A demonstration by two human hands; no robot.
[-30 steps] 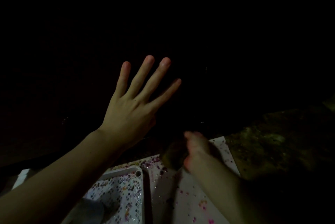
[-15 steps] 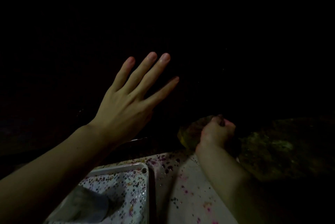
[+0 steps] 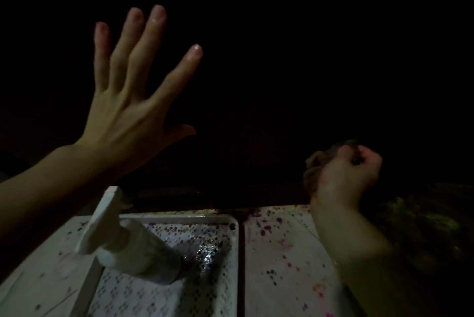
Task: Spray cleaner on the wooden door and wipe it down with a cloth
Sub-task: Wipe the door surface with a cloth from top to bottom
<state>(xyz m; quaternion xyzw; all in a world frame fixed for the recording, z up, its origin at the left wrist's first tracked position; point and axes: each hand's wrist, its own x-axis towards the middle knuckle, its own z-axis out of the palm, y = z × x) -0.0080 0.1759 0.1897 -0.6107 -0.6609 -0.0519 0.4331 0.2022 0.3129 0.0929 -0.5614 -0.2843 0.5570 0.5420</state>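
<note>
Left hand [image 3: 128,122] fingers spread, right hand [image 3: 346,175] gripping, seemingly, one cloth [image 3: 314,166], one spray bottle [image 3: 133,247].

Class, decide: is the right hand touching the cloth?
Touching. The head view shows the right hand with fingers curled round the bunched cloth.

The white plastic spray bottle [image 3: 133,247] lies tilted in a speckled white tray [image 3: 234,245], trigger head up toward the left. The bunched brownish cloth [image 3: 316,170] is balled up in the right hand [image 3: 348,175], up against the dark wooden door [image 3: 282,73] (too dark to make out any grain).
</note>
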